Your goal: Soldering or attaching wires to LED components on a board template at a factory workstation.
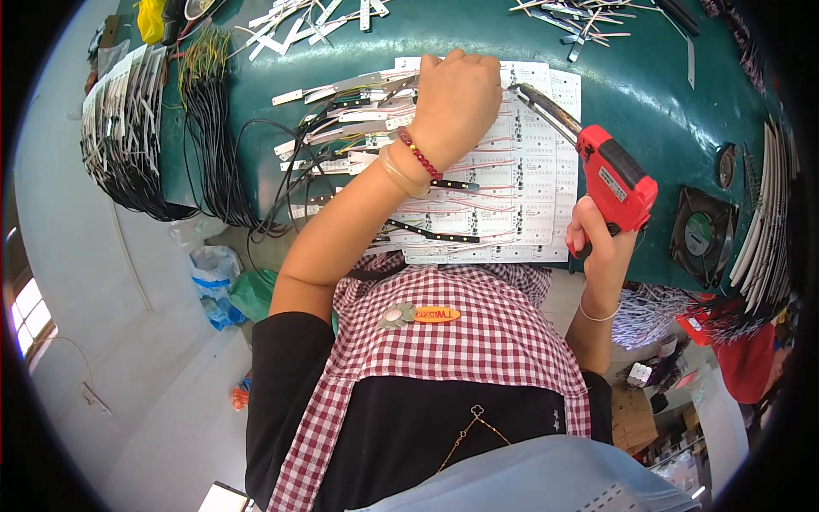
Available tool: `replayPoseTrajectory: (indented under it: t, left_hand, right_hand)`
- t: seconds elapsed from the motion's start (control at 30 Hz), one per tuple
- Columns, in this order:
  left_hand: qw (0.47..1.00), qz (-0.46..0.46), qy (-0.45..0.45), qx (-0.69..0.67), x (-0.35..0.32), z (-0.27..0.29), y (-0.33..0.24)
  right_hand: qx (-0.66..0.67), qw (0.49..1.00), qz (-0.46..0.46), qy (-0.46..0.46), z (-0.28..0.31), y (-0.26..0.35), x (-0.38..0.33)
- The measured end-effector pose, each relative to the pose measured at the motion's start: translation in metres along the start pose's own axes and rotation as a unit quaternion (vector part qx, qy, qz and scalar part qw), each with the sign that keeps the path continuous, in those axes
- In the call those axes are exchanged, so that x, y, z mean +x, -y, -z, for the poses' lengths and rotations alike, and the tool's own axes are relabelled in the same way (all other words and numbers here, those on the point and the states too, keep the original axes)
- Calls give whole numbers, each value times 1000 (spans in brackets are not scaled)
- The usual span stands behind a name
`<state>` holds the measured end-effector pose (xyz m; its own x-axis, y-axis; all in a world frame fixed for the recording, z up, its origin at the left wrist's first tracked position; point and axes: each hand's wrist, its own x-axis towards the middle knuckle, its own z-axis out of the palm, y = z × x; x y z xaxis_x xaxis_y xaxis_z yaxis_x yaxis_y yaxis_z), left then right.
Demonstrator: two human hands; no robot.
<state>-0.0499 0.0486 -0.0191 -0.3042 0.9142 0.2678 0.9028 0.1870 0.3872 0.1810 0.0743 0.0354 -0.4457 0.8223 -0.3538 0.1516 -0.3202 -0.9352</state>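
Note:
My right hand [601, 239] is wrapped round the handle of a red and black soldering gun [616, 175], a finger at its trigger. The gun's metal tip points up and left, close to the fingers of my left hand [459, 98]. That left hand is closed over a panel of white circuit boards [536, 183], knuckles up; what its fingers pinch is hidden beneath it. Thin red and white wires run across the panel. Black and white LED strips [433, 230] with leads lie over its left part, some passing under my left wrist.
Bundled black cables [217, 128] and stacked strips [128, 128] hang over the table's left edge. Loose white strips [307, 26] and wired pieces [589, 21] lie at the back. On the right are a black fan [699, 235] and a bundle of pale wires [762, 226].

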Motion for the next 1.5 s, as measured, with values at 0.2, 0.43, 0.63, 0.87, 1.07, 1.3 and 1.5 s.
replayPoseTrajectory:
  t: [0.2, 0.43, 0.63, 0.87, 1.07, 1.3, 1.5]
  left_hand:
    - [1000, 1, -3, 1, 0, 0, -2]
    - [1000, 5, 5, 0, 0, -1, 0]
    - [1000, 11, 7, 1, 0, 0, -1]
    - [1000, 8, 4, 3, -1, -3, -1]
    - [1000, 8, 4, 5, -1, -2, -1]
    - [1000, 7, -2, -2, -1, -1, 0]
    - [1000, 8, 1, -1, -2, -2, 0]
  right_hand:
    - [1, 1000, 0, -18, -4, 7, -3]
    - [41, 999, 1, -14, -6, 4, -4]
    - [50, 998, -20, -21, -7, 4, 0]
    - [46, 999, -15, -12, -8, 3, -2]
    - [69, 997, 2, -22, -9, 7, -6]
    - [69, 997, -8, -25, -12, 4, -5]
    - [44, 999, -9, 6, -6, -4, -7]
